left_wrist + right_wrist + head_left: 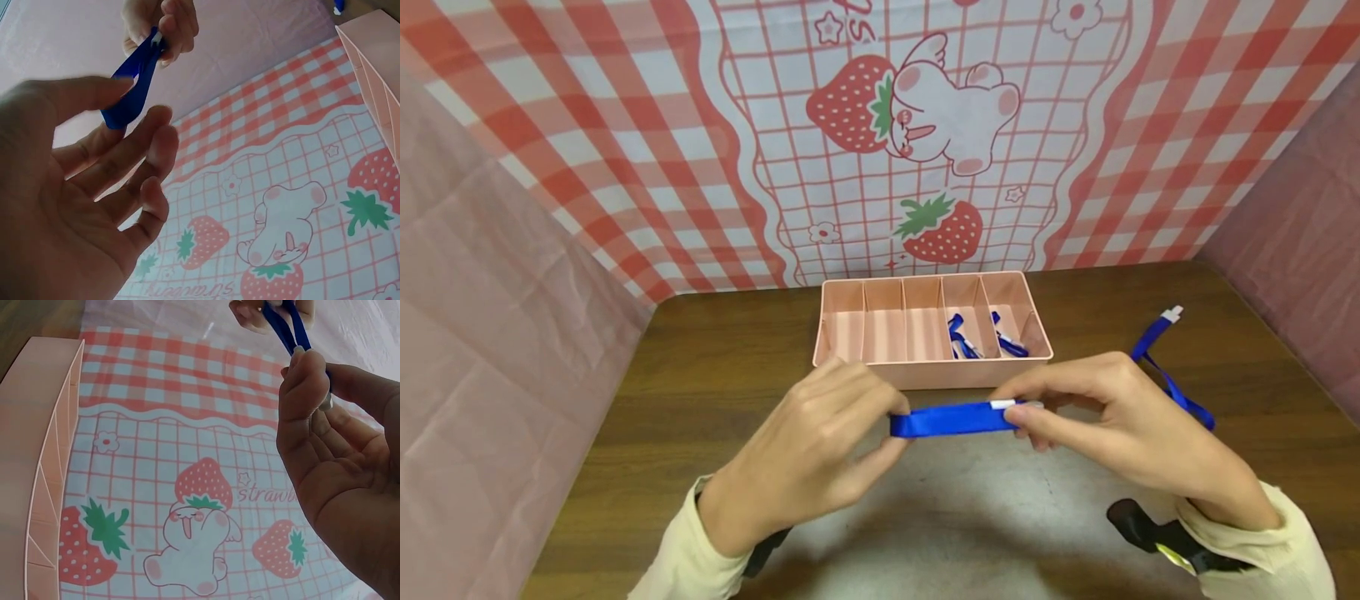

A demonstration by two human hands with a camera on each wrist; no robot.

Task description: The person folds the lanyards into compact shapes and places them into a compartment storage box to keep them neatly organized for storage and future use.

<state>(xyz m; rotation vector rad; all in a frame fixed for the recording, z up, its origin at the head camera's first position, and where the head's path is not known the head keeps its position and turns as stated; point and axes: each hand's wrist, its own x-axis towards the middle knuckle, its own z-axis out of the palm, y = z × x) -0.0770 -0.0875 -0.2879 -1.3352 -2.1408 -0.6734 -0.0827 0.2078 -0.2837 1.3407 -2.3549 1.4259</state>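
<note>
A person's left hand (816, 442) is pinching the bent end of a blue strap (951, 421) with thumb and fingers, while the right hand (1120, 425) is gripping the opposite end, its fingers meeting beside a white fitting (1002, 405). Stretched between the two hands above the desk (700, 375), the strap is forming a narrow, doubled loop.

Just beyond the hands, one pink box (955, 375) is standing on the desk, its five compartments running side by side. Two of those are holding blue material: one bundle (958, 337) is lying in the second compartment from the right, another bundle (1011, 346) in the rightmost. To the right of the box, one loose strap (1187, 404) is lying extended on the desk, its white tip pointing away from the person.

The work is apparently standing partway: two bundles seem to be resting in place already, one strap looks to be undergoing folding, and one is still lying untouched. That is making at least four straps; whether either bundle is containing more than one, the views are not revealing. Behind the box, a checked cloth (1150, 167) is hanging.
</note>
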